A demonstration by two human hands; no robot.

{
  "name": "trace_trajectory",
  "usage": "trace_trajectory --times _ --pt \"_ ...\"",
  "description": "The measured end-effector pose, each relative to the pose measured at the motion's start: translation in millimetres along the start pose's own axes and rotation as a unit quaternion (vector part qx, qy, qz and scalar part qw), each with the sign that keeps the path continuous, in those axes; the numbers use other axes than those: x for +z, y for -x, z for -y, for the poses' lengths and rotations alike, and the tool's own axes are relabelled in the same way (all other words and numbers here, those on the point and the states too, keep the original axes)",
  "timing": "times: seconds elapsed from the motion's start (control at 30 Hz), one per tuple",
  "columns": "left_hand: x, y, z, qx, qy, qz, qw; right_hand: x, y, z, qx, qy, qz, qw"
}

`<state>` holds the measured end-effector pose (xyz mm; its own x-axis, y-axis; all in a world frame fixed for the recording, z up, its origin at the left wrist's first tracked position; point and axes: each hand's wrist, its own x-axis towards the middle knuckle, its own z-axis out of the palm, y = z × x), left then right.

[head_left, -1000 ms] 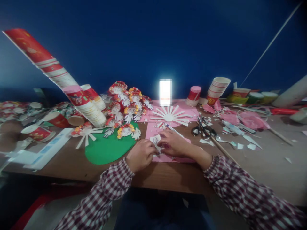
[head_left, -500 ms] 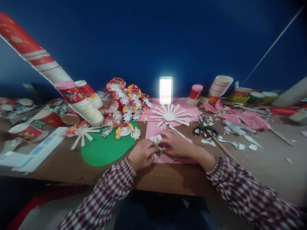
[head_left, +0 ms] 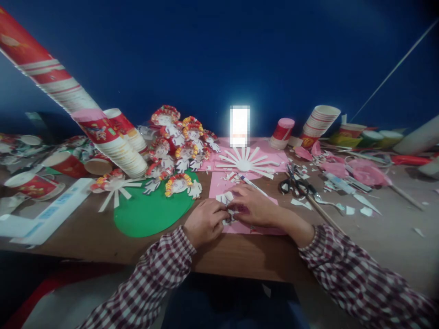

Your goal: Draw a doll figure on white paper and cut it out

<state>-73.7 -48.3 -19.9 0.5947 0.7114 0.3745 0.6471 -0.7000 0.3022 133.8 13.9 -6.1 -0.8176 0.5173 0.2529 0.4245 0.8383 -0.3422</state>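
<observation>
A small white paper cutout (head_left: 224, 198) with dark drawn lines lies over a pink sheet (head_left: 236, 227) in front of me. From its left side, my left hand (head_left: 206, 221) grips it with curled fingers. My right hand (head_left: 255, 206) arches over the other side, its fingertips closed down on the same cutout. Both hands hide much of the cutout. Just beyond the right hand rests a white marker (head_left: 253, 185). Left of my hands, a paper figure with a yellow-and-red fringe (head_left: 179, 184) lies on a green sheet (head_left: 147, 214).
Behind stands a white fan of paper strips (head_left: 244, 164), beside piled paper figures (head_left: 166, 121). Black-handled scissors (head_left: 297, 187), a wooden stick (head_left: 324, 212) and paper scraps lie at right. Stacked paper cups (head_left: 120, 153) lean at left; another stack (head_left: 320, 121) stands back right.
The view has shifted slightly. Both hands stay at the white paper cutout with nearly the same grip; nothing has been picked up or let go.
</observation>
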Motion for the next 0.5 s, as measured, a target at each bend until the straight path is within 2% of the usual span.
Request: trace_trajectory --times 0.5 --pt "-2.8 -0.9 -3.8 0.004 -0.007 -0.003 1.000 -2.9 0.2 3.2 0.007 -0.004 -0.002 1.000"
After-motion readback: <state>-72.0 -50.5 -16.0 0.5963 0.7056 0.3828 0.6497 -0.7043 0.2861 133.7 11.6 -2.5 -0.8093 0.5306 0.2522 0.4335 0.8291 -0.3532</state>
